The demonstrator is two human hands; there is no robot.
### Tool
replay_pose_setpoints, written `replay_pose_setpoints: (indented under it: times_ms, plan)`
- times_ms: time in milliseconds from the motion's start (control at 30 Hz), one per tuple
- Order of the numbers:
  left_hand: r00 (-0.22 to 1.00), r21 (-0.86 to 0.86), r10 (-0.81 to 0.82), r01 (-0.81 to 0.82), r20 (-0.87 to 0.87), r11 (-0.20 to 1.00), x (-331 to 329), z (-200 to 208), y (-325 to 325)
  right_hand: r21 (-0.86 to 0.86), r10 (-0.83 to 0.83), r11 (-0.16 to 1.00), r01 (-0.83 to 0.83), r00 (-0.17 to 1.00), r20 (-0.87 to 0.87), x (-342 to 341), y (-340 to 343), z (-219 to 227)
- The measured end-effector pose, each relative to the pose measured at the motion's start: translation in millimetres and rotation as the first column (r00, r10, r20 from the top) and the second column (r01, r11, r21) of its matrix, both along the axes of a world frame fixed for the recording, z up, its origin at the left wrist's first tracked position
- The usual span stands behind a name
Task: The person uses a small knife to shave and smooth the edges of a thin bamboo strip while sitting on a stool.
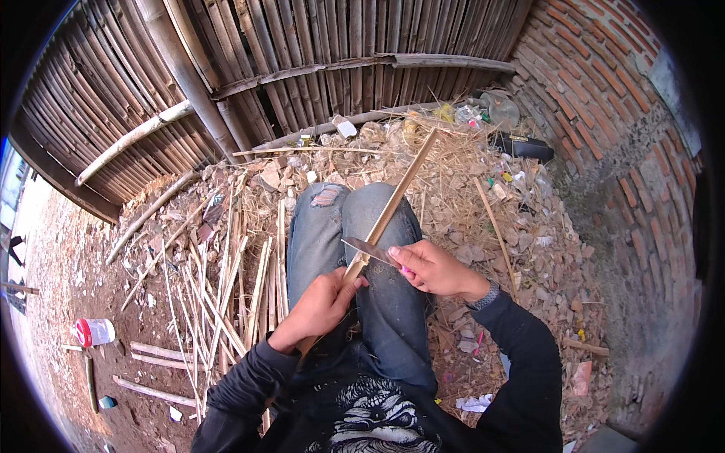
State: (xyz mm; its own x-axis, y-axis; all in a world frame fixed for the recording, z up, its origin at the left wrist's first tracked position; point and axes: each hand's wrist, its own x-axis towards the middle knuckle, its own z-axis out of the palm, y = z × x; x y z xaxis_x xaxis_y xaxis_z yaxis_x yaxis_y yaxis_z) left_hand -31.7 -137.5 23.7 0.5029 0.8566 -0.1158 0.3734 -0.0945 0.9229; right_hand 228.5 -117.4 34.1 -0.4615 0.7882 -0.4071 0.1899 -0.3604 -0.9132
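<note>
A long split bamboo strip (402, 185) slants up and to the right across my jeans-clad thighs. My left hand (323, 303) is closed around its lower part, with the thumb along the strip. In my right hand (439, 269) is a knife (371, 251), gripped by a handle of which a bit of pink shows between the fingers. Its blade lies crosswise on the strip, just above my left thumb. A small pale curl or notch shows on the bamboo at the blade.
Several pale bamboo strips (219, 302) lie piled left of my legs. A clear tub with a red lid (94, 332) rests farther left. Rubble and straw cover the ground. A bamboo wall (317, 38) stands ahead, a brick wall (596, 98) at right, with a black object (522, 146) near its foot.
</note>
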Motion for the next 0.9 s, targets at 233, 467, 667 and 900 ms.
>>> replay_pose_setpoints:
  times_ms: [233,467,667,900]
  plan:
    - [0.979,0.195,0.091,-0.054,-0.182,0.979,8,-4,-9,0.717,-0.326,0.693,0.074,0.920,0.219,-22,-2,45]
    - [0.909,0.269,0.191,-0.092,-0.370,0.959,18,3,-12,0.770,-0.319,0.637,-0.026,0.901,0.295,-40,1,22]
    - [1.000,0.307,-0.007,0.004,0.011,0.952,-2,-38,13,0.768,-0.175,0.632,-0.107,0.945,0.276,-54,-13,23]
    - [0.957,-0.435,-0.074,0.195,0.281,0.879,-15,-27,21,0.532,-0.166,0.837,0.129,0.986,0.022,-21,-20,55]
